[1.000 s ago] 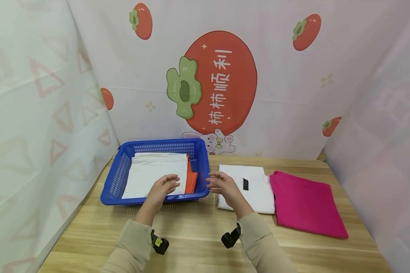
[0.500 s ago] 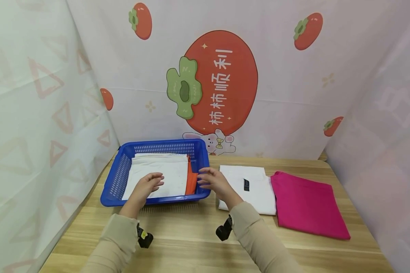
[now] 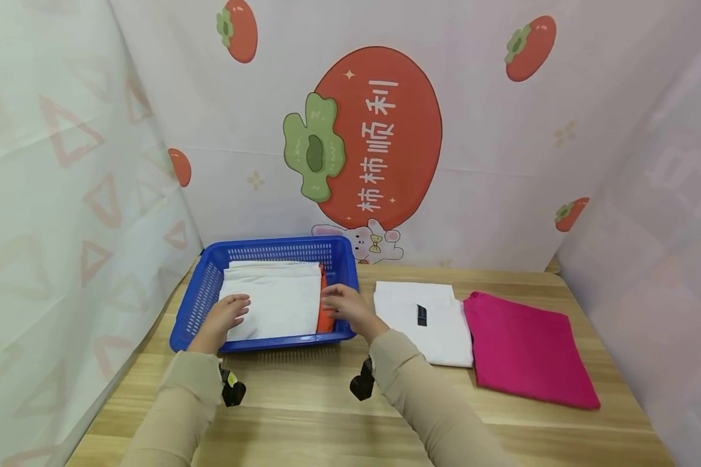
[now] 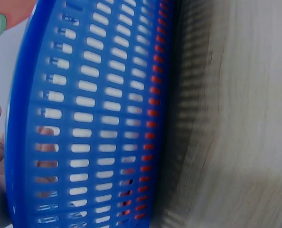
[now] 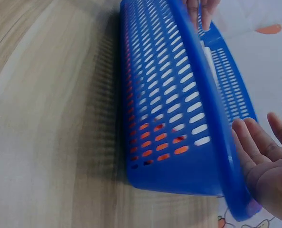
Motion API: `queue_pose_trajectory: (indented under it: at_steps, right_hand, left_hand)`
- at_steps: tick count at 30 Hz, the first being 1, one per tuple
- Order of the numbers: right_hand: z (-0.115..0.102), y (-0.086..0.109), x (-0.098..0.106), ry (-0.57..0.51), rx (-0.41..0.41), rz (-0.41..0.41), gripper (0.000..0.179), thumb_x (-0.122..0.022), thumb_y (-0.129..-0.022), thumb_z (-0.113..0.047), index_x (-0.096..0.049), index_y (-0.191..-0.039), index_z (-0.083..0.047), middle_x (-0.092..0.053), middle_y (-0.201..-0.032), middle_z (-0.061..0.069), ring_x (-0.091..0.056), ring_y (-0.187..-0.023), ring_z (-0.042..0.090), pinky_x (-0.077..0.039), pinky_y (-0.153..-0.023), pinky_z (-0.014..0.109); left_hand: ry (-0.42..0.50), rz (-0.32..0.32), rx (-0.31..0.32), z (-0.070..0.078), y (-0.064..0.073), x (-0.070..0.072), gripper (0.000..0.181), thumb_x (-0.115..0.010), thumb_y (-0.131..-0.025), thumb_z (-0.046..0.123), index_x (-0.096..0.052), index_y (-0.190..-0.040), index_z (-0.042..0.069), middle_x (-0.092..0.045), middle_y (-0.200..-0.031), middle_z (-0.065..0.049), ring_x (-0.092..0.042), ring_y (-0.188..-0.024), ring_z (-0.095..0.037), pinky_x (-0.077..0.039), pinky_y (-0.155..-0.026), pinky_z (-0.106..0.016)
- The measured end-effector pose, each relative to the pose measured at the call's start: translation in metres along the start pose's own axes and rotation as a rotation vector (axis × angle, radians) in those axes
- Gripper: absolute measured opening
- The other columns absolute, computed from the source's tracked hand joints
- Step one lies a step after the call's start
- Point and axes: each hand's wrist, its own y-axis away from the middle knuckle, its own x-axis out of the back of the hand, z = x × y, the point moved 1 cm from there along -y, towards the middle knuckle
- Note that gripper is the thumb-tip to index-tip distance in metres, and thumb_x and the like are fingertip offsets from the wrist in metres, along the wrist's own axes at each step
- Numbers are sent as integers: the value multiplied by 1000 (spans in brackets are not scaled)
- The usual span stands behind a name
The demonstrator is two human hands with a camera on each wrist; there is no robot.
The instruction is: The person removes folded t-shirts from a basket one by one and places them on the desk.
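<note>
- White characters 柿柿顺利 (image 3: 376, 136): legible, running bottom to top on the large red persimmon print (image 3: 411, 146) of the backdrop (image 3: 485, 117), behind and above the blue basket (image 3: 286, 342).
- Dark label (image 3: 422, 315) on the folded white cloth (image 3: 397, 331), right of the basket: too small to read.

The head view looks forward and down; both wrist views, turned sideways, share the basket (image 3: 292, 342) close up.

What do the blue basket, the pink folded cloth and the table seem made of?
Blue basket: probably moulded plastic, fairly glossy; its rim shines and its walls have regular slots.
Pink folded cloth: matte fabric, folded flat; the fibre can't be told.
Table: wood or wood-look laminate; grain streaks show, without settling which.
</note>
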Motion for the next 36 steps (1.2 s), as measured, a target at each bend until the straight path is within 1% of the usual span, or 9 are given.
queue_pose_trajectory:
  at_steps: [4, 11, 15, 18, 22, 26, 31, 33, 36]
  right_hand:
    - [1, -6, -3, 57, -36, 2, 31, -47, -87, -7, -45, -113, 9, -50, -106, 16, -47, -102, 35, -38, -84, 44]
    - [9, -19, -7, 155, -118, 31, 24, -50, -85, -9, -50, -104, 5, -52, -106, 15, -47, -101, 33, -39, -82, 45]
    - [7, -17, -13, 156, -177, 54, 16, -51, -84, -8, -51, -96, 3, -51, -104, 13, -44, -101, 33, -39, -82, 46]
    - [-1, -9, -19, 146, -222, 69, 15, -51, -83, -5, -50, -95, 4, -47, -106, 16, -41, -105, 35, -36, -84, 49]
    - [8, -18, -23, 152, -257, 79, 20, -53, -80, -4, -49, -98, 5, -44, -110, 18, -39, -106, 38, -37, -82, 50]
    - [55, -62, -17, 152, -264, 68, 25, -62, -76, -10, -51, -96, 0, -46, -107, 14, -45, -97, 33, -42, -71, 47]
    - [144, -142, -6, 101, -262, 60, 28, -64, -76, -17, -49, -96, -5, -43, -105, 16, -46, -88, 32, -44, -65, 46]
    - [162, -157, -5, 80, -280, 49, 29, -64, -76, -16, -48, -98, -5, -43, -105, 16, -46, -86, 32, -45, -64, 45]
    - [163, -158, -6, 68, -303, 7, 34, -66, -73, -15, -49, -101, -6, -46, -101, 13, -48, -82, 29, -47, -61, 41]
  left_hand:
    - [-89, 19, 50, 1, -8, 6, 45, -33, -92, 17, -29, -128, -10, -26, -131, -27, -25, -119, -38, -25, -95, -45]
    - [-275, 31, 66, 2, -18, 14, 47, -34, -87, 14, -31, -124, -16, -25, -128, -32, -22, -118, -44, -22, -95, -49]
    - [-306, 30, 76, -4, -22, 17, 48, -34, -86, 13, -31, -122, -18, -27, -126, -34, -24, -116, -45, -23, -94, -49]
    - [-332, 63, 66, -8, -24, 17, 46, -33, -87, 12, -33, -122, -16, -30, -126, -32, -26, -116, -43, -25, -94, -48]
    - [-346, 88, 64, -11, -23, 17, 45, -32, -87, 12, -34, -124, -14, -30, -127, -31, -25, -117, -43, -25, -94, -47]
    - [-336, 79, 95, -14, -24, 18, 46, -31, -88, 13, -31, -126, -13, -27, -129, -29, -23, -118, -43, -23, -95, -47]
    - [-329, 118, 137, -20, -26, 20, 47, -30, -84, 10, -33, -126, -12, -28, -130, -29, -23, -119, -41, -25, -94, -46]
    - [-338, 137, 138, -21, -27, 20, 48, -30, -82, 9, -34, -125, -12, -29, -129, -29, -24, -118, -42, -25, -94, -46]
    - [-338, 158, 119, -23, -28, 19, 47, -31, -81, 9, -37, -123, -11, -30, -128, -30, -24, -118, -43, -26, -93, -48]
